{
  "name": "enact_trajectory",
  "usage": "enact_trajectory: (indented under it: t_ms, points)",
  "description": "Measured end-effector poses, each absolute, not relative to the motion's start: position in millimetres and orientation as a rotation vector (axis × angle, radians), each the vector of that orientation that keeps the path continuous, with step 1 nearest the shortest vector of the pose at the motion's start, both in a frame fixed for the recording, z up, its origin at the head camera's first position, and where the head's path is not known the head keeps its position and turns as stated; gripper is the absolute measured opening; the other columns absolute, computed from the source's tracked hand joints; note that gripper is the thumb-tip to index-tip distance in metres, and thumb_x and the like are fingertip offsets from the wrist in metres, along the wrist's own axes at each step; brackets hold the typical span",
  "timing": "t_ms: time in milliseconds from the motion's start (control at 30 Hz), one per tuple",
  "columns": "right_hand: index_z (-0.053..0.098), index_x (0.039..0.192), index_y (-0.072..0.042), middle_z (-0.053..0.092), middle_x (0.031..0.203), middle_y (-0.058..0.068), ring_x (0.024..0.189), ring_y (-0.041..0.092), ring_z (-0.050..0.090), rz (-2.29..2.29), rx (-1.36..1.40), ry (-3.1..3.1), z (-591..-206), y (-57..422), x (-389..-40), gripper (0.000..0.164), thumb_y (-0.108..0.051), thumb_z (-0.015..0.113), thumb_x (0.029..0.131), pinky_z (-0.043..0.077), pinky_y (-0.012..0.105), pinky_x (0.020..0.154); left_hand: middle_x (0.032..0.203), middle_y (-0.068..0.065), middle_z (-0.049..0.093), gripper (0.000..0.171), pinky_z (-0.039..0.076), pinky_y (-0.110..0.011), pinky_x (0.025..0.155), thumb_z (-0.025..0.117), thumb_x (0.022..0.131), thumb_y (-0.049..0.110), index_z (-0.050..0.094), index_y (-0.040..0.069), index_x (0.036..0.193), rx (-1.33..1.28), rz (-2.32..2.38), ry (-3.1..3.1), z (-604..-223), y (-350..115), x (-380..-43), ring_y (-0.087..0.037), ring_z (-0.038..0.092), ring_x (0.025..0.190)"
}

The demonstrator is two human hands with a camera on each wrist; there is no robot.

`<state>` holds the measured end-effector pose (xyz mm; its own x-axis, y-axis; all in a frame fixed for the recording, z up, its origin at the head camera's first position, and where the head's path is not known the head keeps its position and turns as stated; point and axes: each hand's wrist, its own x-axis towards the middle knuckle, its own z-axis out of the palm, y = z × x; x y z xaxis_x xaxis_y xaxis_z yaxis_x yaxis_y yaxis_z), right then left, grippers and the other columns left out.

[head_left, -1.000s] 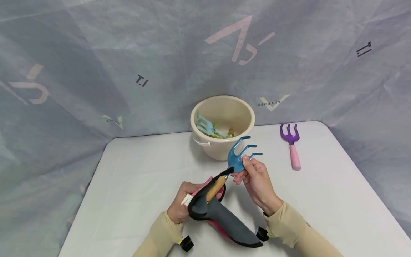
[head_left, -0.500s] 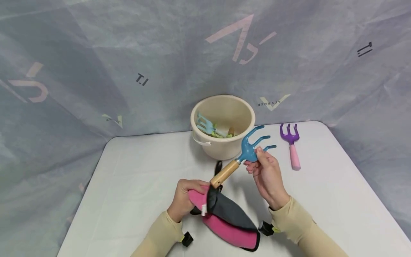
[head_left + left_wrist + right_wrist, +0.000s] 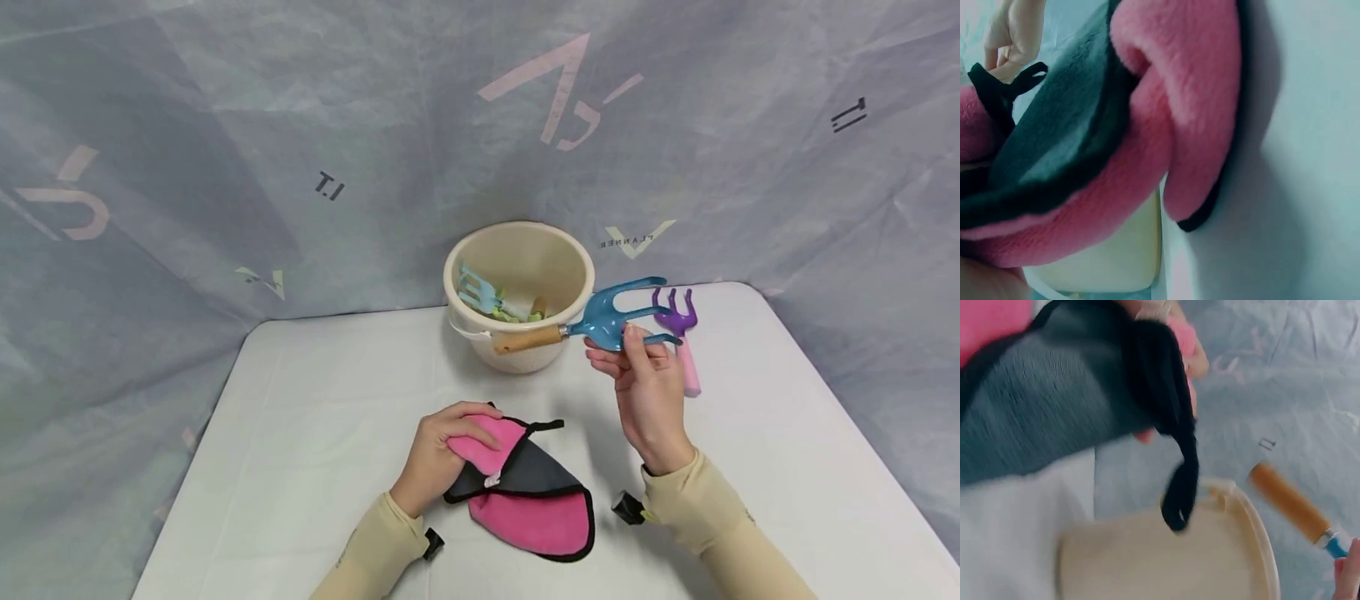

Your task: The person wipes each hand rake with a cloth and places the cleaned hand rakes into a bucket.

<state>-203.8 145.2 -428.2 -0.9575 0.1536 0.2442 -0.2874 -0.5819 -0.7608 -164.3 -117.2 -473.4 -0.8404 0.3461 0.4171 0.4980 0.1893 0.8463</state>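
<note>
My right hand (image 3: 651,392) pinches a blue three-pronged hand cultivator (image 3: 606,321) by its metal head, tines pointing right. Its wooden handle (image 3: 1291,503) points left, overlapping the front of the bucket in the head view. With my left hand (image 3: 442,454) I grip one end of a grey cloth piece (image 3: 536,469) with pink fleece lining and black edging. The cloth is folded over, fleece partly outward, low over the table. A black loop (image 3: 1180,494) hangs from it in the right wrist view, and the fleece (image 3: 1191,94) fills much of the left wrist view.
A cream bucket (image 3: 517,236) with a white handle stands at the back of the white table (image 3: 322,417). Inside lie a light-blue hand fork (image 3: 482,292) and green-and-brown pieces. A purple fork with pink handle (image 3: 690,367) lies behind the right hand. Grey fabric curtains surround the table.
The cultivator came out from against the cloth and moved up and right with my right hand, its handle swinging level. The cloth folded over, showing more pink, in my left hand.
</note>
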Motion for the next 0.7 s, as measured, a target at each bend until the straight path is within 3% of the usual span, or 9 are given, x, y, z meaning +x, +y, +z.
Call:
enact_trajectory:
  t_ms: [133,233,300,400,467,567,700]
  points:
    - [0.059,0.107,0.011,0.077,0.094,0.017,0.079,0.026,0.072,2.478,0.295,-1.226,-420.8,144.2,-214.7,0.025,-0.011,0.047,0.102,0.06,0.032,0.075,0.108,-0.013,0.073,0.049,0.054,-0.039,0.095,0.044,0.074,-0.027,0.077,0.009,0.076,-0.765,-1.732,-2.367,-473.7,-122.6,-167.2,-0.02,0.063,0.108]
    - [0.06,0.104,0.015,0.077,0.094,0.014,0.069,0.025,0.072,2.274,0.329,-1.311,-416.4,141.5,-227.0,0.027,-0.01,0.05,0.101,0.061,0.03,0.067,0.108,-0.014,0.073,0.048,0.054,-0.039,0.094,0.045,0.075,-0.026,0.078,0.009,0.077,-0.746,-1.745,-2.385,-475.1,-123.8,-168.3,-0.02,0.063,0.108]
    - [0.064,0.102,0.014,0.074,0.076,0.012,0.053,0.018,0.067,2.042,0.32,-1.483,-415.3,140.4,-238.4,0.027,-0.01,0.053,0.1,0.059,0.021,0.055,0.108,-0.014,0.073,0.048,0.054,-0.038,0.094,0.045,0.074,-0.026,0.078,0.009,0.078,-0.743,-1.751,-2.395,-475.9,-123.3,-168.7,-0.02,0.063,0.108]
    - [0.073,0.1,0.005,0.068,0.064,0.012,0.04,0.008,0.052,1.58,0.301,-1.813,-414.5,139.4,-262.4,0.024,-0.015,0.06,0.097,0.044,0.014,0.041,0.109,-0.014,0.073,0.046,0.054,-0.038,0.094,0.048,0.076,-0.025,0.079,0.009,0.079,-0.736,-1.763,-2.411,-476.8,-122.5,-168.4,-0.02,0.063,0.108]
    - [0.077,0.101,-0.004,0.061,0.057,0.014,0.044,0.009,0.044,1.271,0.324,-1.981,-413.2,138.4,-279.3,0.021,-0.019,0.065,0.095,0.035,0.018,0.042,0.109,-0.014,0.073,0.042,0.055,-0.039,0.094,0.051,0.078,-0.023,0.079,0.009,0.08,-0.734,-1.765,-2.419,-477.2,-122.5,-167.9,-0.02,0.063,0.108]
    - [0.079,0.103,-0.015,0.063,0.062,0.013,0.059,0.015,0.04,0.875,0.412,-2.144,-408.4,135.4,-299.8,0.019,-0.026,0.069,0.091,0.03,0.029,0.046,0.109,-0.014,0.073,0.04,0.055,-0.04,0.093,0.053,0.079,-0.021,0.079,0.009,0.081,-0.737,-1.764,-2.43,-477.7,-122.5,-167.6,-0.019,0.063,0.108]
    - [0.079,0.104,-0.021,0.073,0.074,0.006,0.069,0.02,0.044,0.509,0.534,-2.314,-400.6,127.3,-317.4,0.018,-0.028,0.068,0.091,0.037,0.037,0.045,0.109,-0.014,0.073,0.04,0.055,-0.04,0.093,0.054,0.079,-0.021,0.079,0.009,0.082,-0.746,-1.755,-2.444,-478.5,-123.0,-168.3,-0.019,0.063,0.108]
